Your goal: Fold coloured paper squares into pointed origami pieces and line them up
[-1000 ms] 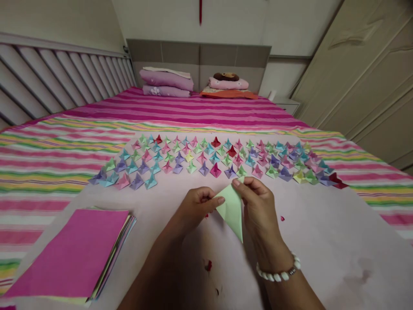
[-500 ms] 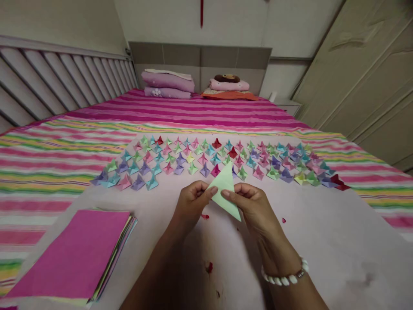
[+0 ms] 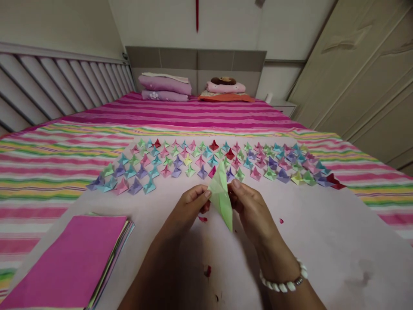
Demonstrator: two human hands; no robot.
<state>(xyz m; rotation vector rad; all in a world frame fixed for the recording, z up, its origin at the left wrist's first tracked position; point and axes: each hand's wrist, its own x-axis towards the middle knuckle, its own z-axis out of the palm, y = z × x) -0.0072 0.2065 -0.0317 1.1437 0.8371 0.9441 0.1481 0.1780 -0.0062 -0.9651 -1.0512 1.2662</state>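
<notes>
A light green piece of folded paper (image 3: pixel 222 199) is held up in front of me between both hands, its folds partly spread and its long tip pointing down. My left hand (image 3: pixel 193 204) pinches its left corner between thumb and fingers. On the other side, my right hand (image 3: pixel 250 206) is closed at the paper's right edge, thumb uppermost, some fingers hidden behind it. Beyond the hands, rows of small folded paper boats (image 3: pixel 187 160) in many colours stand on a pale sheet (image 3: pixel 322 241).
At the left lies a stack of coloured paper (image 3: pixel 71 258), magenta on top. Small red scraps (image 3: pixel 208 271) dot the sheet. A striped bedspread (image 3: pixel 26 189) surrounds it. Folded bedding (image 3: pixel 166 86) is piled by the headboard, with a slatted rail (image 3: pixel 64 82) along the left.
The green paper has gone from a flat triangle to a partly opened, turned shape. My right hand has shifted its grip to the paper's edge. The view has moved slightly.
</notes>
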